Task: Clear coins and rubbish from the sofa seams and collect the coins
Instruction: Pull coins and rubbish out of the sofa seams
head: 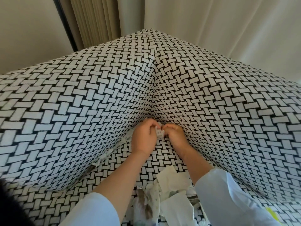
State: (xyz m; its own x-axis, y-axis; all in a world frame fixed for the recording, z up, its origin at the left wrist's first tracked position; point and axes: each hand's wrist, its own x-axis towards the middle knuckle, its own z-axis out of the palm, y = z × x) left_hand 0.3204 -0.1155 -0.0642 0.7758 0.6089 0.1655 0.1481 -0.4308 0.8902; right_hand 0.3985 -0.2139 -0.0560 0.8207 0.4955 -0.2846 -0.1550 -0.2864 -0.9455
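Crumpled tissues (172,185) heaped on the seat (162,154) — paper scraps (106,154), seemingly, line the seam (117,146).

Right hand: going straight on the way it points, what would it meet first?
The crumpled tissue, which the right hand pinches together with the left hand; right behind it, probably the sofa's corner seam, though depth is unclear.

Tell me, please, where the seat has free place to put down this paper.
Bare seat lies between your forearms, above the tissue pile, and left of your left forearm up to the left seam. Crowded: the corner, where left hand and right hand grip the crumpled paper, and that seam higher up, holding scraps.
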